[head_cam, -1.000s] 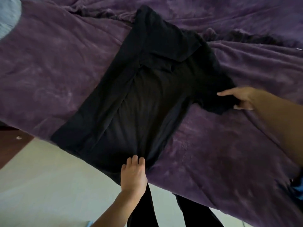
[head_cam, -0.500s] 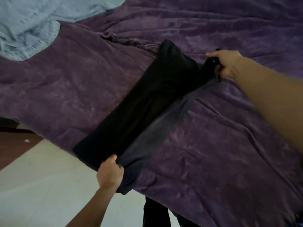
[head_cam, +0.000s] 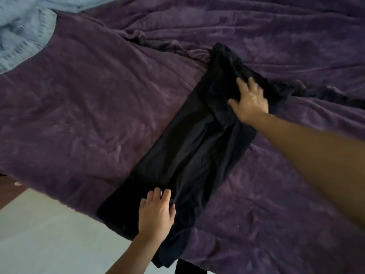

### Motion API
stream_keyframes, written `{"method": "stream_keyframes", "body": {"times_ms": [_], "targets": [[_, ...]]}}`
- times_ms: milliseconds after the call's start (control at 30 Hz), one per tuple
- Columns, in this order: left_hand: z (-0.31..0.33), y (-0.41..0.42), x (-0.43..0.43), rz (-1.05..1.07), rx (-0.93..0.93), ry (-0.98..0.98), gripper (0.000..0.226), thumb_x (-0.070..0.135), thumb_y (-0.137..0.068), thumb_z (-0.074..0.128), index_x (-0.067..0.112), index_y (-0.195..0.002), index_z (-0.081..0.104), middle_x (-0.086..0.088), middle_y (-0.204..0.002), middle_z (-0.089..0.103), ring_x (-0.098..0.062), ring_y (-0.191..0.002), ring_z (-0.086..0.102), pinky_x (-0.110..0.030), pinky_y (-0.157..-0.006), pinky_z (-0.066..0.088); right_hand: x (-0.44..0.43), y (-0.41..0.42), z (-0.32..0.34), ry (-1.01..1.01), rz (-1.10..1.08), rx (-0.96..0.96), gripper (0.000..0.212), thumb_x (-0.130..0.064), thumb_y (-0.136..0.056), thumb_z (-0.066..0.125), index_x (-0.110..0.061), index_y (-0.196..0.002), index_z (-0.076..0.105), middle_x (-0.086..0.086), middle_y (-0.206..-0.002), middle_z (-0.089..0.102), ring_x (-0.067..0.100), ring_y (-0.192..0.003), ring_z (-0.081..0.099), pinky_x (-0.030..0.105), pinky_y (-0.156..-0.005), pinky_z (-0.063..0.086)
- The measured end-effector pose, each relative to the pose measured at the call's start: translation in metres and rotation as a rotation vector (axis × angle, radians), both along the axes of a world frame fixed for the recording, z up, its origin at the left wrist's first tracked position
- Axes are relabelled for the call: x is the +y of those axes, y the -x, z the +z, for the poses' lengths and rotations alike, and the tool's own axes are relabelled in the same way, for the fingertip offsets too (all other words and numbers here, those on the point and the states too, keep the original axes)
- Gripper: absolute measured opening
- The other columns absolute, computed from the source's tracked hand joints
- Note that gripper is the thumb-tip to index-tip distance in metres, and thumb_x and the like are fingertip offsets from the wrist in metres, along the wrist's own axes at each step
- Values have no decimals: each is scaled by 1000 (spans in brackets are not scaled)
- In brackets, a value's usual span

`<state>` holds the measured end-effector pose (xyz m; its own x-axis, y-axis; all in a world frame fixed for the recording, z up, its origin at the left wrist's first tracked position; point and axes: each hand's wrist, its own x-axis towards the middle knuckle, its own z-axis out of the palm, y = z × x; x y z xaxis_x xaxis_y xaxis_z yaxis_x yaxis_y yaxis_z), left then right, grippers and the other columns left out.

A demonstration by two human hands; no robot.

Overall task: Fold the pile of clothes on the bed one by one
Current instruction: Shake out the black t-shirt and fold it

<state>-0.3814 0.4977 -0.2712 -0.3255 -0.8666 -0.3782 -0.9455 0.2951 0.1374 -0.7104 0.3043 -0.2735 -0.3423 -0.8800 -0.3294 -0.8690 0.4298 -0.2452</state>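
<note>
Across the purple blanket (head_cam: 94, 107) that covers the bed, a black shirt (head_cam: 189, 155) lies as a long, narrow band, its sides turned in over its middle, running on a slant from the near edge of the bed up toward the right. Its lower end reaches past the blanket's edge and hangs a little over the pale floor (head_cam: 49, 234). Its upper end is rumpled, with a loose flap of dark cloth (head_cam: 282, 91) sticking out to the right beside the wrist. The left hand (head_cam: 156, 214) rests palm down on the lower end of the shirt, close to the bed's edge. Its fingers (head_cam: 158, 194) are slightly apart and lie on the cloth without pinching it, and the thumb sits off to the right side. The right hand (head_cam: 249, 101) comes in on a long bare forearm from the right and lies palm down on the upper part of the shirt. Its fingers (head_cam: 242, 84) are spread wide and pointing up toward the far end, the thumb is splayed out to the left, and nothing is gripped between them. That hand is somewhat blurred. Folds and ridges run through the blanket beyond the shirt's far end. At the top left corner a heap of light blue fabric (head_cam: 21, 32) lies on the blanket, well apart from the shirt and from both hands.
</note>
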Motion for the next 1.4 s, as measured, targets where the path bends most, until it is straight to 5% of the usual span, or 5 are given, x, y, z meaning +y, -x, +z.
{"method": "stream_keyframes", "body": {"times_ms": [233,500,700,1000,1400], "targets": [[-7,-25,-10,42,13,-182,44,20,-84,58,25,-125,45,5,-107,54,-15,-100,55,-27,-70,48,73,-70,-13,-26,172,1,66,-36,-92,55,-20,-150,28,10,-160,16,29,-147,15,52,-107,33],[23,-74,-19,199,75,-168,35,35,-77,72,20,-105,57,-4,-104,55,-27,-99,55,-37,-72,45,259,-184,19,159,197,-206,50,-26,-77,77,-12,-123,65,15,-136,55,35,-123,55,47,-86,54],[14,-127,-37,425,147,-171,44,25,-89,61,18,-131,48,-18,-121,60,-38,-114,53,-45,-94,42,346,-274,11,-43,478,-124,98,-64,-58,70,-17,-141,49,11,-149,43,30,-137,41,50,-103,42],[19,-168,-38,-604,-93,-128,77,43,-70,66,22,-140,40,-2,-110,42,-26,-106,45,-37,-88,43,341,-294,-4,-50,300,26,87,-8,-65,67,-18,-147,39,7,-153,37,29,-141,35,50,-109,34],[51,-162,-64,-782,-42,-132,30,8,-82,56,19,-108,66,3,-101,48,-19,-104,46,-30,-84,43,358,-294,44,-58,145,-249,69,-8,-78,51,-16,-146,41,-7,-154,34,12,-146,23,29,-114,16]]}}
